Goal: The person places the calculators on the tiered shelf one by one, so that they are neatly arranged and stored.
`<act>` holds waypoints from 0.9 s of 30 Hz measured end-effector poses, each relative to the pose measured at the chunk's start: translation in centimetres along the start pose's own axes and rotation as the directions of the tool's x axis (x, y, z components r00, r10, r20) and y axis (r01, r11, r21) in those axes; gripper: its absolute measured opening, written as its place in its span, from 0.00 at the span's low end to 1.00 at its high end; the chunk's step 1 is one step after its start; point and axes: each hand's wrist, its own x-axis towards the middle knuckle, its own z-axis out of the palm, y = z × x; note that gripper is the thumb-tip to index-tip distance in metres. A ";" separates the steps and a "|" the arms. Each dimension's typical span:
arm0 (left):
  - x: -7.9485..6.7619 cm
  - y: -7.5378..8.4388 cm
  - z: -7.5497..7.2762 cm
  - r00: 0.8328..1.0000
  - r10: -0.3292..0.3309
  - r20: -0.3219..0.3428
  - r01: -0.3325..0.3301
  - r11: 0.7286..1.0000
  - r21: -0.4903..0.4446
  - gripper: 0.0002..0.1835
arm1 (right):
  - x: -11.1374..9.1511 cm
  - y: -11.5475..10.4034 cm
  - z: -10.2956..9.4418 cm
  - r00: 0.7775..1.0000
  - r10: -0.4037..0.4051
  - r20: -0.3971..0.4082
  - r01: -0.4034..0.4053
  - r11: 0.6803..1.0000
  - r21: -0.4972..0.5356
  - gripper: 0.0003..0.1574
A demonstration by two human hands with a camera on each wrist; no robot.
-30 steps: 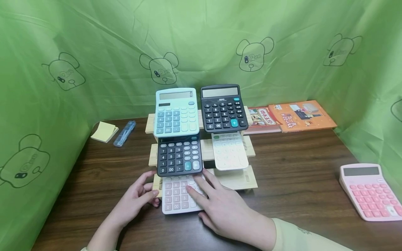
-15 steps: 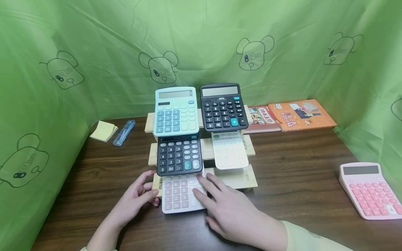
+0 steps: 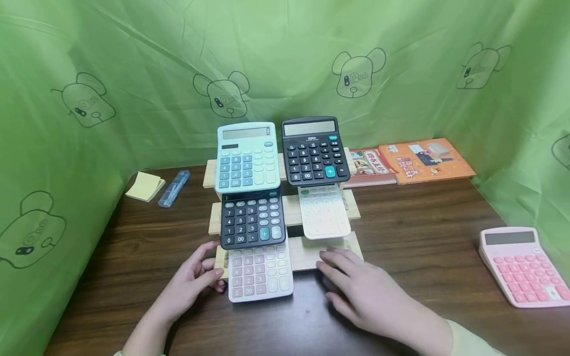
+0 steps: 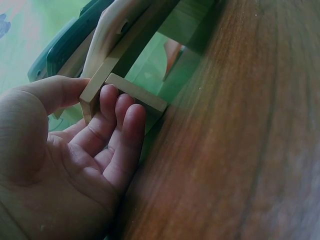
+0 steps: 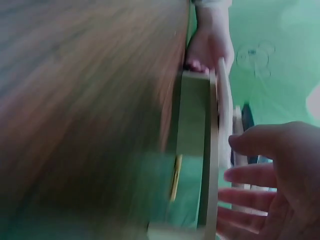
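A three-step wooden rack (image 3: 311,254) stands mid-table with calculators on its steps. My left hand (image 3: 191,279) grips the left end of its bottom step, thumb on top and fingers curled beneath the wood (image 4: 97,90). My right hand (image 3: 362,289) is held with loose fingers at the front edge of that step's right half, holding nothing. A pale calculator with pinkish keys (image 3: 260,274) leans on the lowest step at left. Above it are a black calculator (image 3: 252,220) and a light blue one (image 3: 247,158). On the right half sit a white calculator (image 3: 324,212) and, higher, another black calculator (image 3: 315,151).
A pink calculator (image 3: 525,269) lies at the far right of the wooden table (image 3: 414,237). Behind the rack at right lie an orange book (image 3: 427,160) and a red one (image 3: 371,163). Yellow sticky notes (image 3: 143,187) and a slim blue item (image 3: 174,189) are at left. Green cloth (image 3: 285,59) surrounds the table.
My right hand has let go of the pale calculator and moved right, to the front of the bottom step. My left hand keeps its grip on the rack.
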 end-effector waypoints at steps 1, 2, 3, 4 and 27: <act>0.0 0.0 0.0 1.000 -0.002 -0.001 0.002 1.000 0.001 0.32 | -0.4 0.4 -0.2 1.000 0.009 0.001 -0.009 1.000 0.004 0.35; 0.0 0.0 0.0 1.000 -0.002 -0.002 0.002 1.000 0.002 0.32 | -0.7 0.8 -0.3 1.000 0.024 0.006 -0.024 1.000 0.010 0.35; 0.0 0.1 0.0 1.000 -0.002 -0.003 0.002 1.000 0.004 0.32 | -1.1 1.2 -0.5 0.999 0.040 0.009 -0.041 0.999 0.015 0.35; 0.0 0.1 0.0 1.000 -0.003 -0.004 0.003 1.000 0.005 0.32 | -1.4 1.7 -0.6 0.998 0.059 0.012 -0.059 0.998 0.020 0.35; 0.0 0.1 0.0 1.000 -0.017 -0.004 0.017 1.000 0.011 0.33 | -9.6 12.9 -4.9 0.901 0.402 -0.160 -0.419 0.904 -0.083 0.54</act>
